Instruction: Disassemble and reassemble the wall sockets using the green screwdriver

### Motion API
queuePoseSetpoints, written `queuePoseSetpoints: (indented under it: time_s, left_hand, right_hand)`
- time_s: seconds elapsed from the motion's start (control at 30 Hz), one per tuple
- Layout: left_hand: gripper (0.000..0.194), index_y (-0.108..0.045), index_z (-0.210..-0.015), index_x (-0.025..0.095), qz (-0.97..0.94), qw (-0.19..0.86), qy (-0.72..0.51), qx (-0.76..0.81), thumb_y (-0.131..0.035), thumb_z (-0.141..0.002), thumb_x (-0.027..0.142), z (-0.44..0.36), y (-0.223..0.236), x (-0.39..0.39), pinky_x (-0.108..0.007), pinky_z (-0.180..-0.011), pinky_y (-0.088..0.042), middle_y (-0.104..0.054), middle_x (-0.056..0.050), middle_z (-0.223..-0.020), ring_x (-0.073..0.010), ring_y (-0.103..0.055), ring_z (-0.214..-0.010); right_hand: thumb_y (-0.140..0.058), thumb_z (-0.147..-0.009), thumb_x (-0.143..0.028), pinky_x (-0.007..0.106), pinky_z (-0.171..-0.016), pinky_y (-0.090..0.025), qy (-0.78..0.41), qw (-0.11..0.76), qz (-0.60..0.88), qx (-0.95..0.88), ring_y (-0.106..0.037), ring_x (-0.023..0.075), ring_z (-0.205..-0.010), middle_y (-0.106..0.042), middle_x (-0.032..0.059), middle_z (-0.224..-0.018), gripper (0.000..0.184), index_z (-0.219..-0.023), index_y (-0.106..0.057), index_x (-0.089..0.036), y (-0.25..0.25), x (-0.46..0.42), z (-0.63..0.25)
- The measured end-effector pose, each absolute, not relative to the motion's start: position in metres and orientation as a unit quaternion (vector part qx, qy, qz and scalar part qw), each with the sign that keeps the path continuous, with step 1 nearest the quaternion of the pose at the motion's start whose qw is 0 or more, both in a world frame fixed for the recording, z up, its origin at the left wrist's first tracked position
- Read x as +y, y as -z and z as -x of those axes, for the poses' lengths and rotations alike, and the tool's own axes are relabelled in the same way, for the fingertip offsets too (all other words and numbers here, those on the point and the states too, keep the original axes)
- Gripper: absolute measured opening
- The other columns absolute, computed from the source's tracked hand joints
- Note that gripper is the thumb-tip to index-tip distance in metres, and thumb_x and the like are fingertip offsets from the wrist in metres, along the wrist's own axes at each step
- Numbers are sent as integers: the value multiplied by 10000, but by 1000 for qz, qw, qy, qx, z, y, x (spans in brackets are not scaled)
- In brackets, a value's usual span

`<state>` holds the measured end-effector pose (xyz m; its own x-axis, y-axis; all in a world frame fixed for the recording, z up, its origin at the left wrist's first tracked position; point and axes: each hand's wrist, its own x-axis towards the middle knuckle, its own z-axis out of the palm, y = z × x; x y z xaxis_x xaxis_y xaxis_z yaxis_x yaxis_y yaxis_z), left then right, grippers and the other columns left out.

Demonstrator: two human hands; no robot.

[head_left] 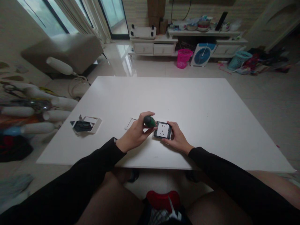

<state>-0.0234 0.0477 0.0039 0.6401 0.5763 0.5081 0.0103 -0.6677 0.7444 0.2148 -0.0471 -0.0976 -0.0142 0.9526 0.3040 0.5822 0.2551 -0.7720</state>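
A wall socket (162,130) with a white face and a dark frame lies on the white table in front of me. My right hand (177,137) grips its right side, thumb at the near edge and fingers at the far edge. My left hand (137,131) is closed round a screwdriver (149,121) with a green and black handle. The handle's end points up toward me, and the tool leans to the socket's left edge; its tip is hidden. Just behind my left hand lies a thin white frame (129,123), partly covered by the hand.
An open white box (93,126) with dark wrapping in it sits on the table's left part. The white table (199,100) ends close to my lap. Beyond it stand a pink basket (184,58), a blue and white fan (202,55) and a low cabinet (164,49).
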Motion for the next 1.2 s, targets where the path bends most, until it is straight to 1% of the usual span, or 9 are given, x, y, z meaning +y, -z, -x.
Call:
queuePoseSetpoints:
  time_s: [0.07, 0.17, 0.3, 0.5, 0.63, 0.77, 0.87, 1.03, 1.2]
  left_hand:
    - [530, -424, -1413, 261, -815, 393, -382, 189, -701, -971, 166, 23, -5, 47, -274, -771, -677, -688, -41, -1075, -157, -746, -947]
    - [550, -384, -1436, 255, -815, 411, -363, 187, -669, -976, 152, 24, -11, 47, -296, -812, -674, -704, -54, -1088, -169, -746, -994]
    - [632, -344, -1453, 241, -837, 395, -336, 176, -688, -936, 122, 27, -19, 48, -323, -823, -655, -733, -53, -1033, -169, -734, -935]
    - [505, -488, -1341, 235, -792, 402, -387, 248, -767, -920, 240, 23, -10, 48, -271, -741, -670, -688, -15, -996, -146, -740, -869]
    - [513, -520, -1313, 231, -790, 392, -389, 266, -817, -898, 287, 20, -8, 48, -333, -807, -679, -716, -32, -1013, -170, -755, -889]
    - [572, -382, -1445, 237, -796, 424, -364, 235, -702, -971, 204, 23, -12, 49, -396, -917, -665, -733, -66, -1097, -191, -762, -1022]
    - [590, -313, -1482, 228, -817, 405, -349, 217, -629, -989, 157, 26, -13, 51, -414, -940, -647, -689, -83, -1142, -187, -744, -1034]
    - [529, -332, -1429, 234, -837, 370, -346, 206, -596, -984, 122, 26, -14, 50, -381, -883, -638, -639, -65, -1122, -159, -714, -940]
    - [436, -374, -1356, 249, -839, 373, -352, 181, -623, -1007, 169, 22, -13, 48, -378, -909, -640, -656, -59, -1098, -160, -705, -961]
  right_hand:
    - [-842, -797, -400, 659, -1139, -492, -222, 415, 567, -676, -544, 381, -1359, -504, 134, -1459, 865, -1528, -383, -346, 97, -47, -214]
    - [-841, -802, -394, 657, -1144, -491, -224, 416, 569, -674, -544, 379, -1363, -499, 136, -1464, 859, -1526, -382, -347, 97, -48, -214]
    - [-838, -806, -396, 675, -1131, -498, -229, 413, 568, -674, -546, 385, -1362, -501, 133, -1465, 863, -1531, -372, -368, 98, -48, -214]
    - [-835, -809, -417, 683, -1139, -487, -226, 409, 569, -677, -538, 389, -1370, -500, 139, -1473, 872, -1544, -370, -354, 98, -48, -215]
    - [-836, -802, -414, 679, -1138, -490, -226, 408, 573, -674, -532, 392, -1379, -500, 137, -1474, 881, -1546, -368, -360, 98, -48, -214]
    - [-837, -801, -416, 666, -1133, -497, -224, 411, 572, -674, -546, 382, -1363, -503, 136, -1464, 868, -1535, -379, -346, 98, -47, -213]
    - [-837, -803, -406, 660, -1133, -500, -222, 411, 569, -676, -557, 375, -1350, -507, 136, -1452, 857, -1527, -383, -341, 98, -48, -213]
    - [-834, -807, -411, 656, -1129, -509, -230, 408, 568, -677, -562, 371, -1346, -512, 134, -1447, 846, -1525, -391, -348, 97, -48, -213]
    - [-838, -800, -399, 659, -1127, -513, -230, 408, 566, -678, -558, 374, -1348, -508, 135, -1451, 855, -1528, -392, -347, 98, -47, -214]
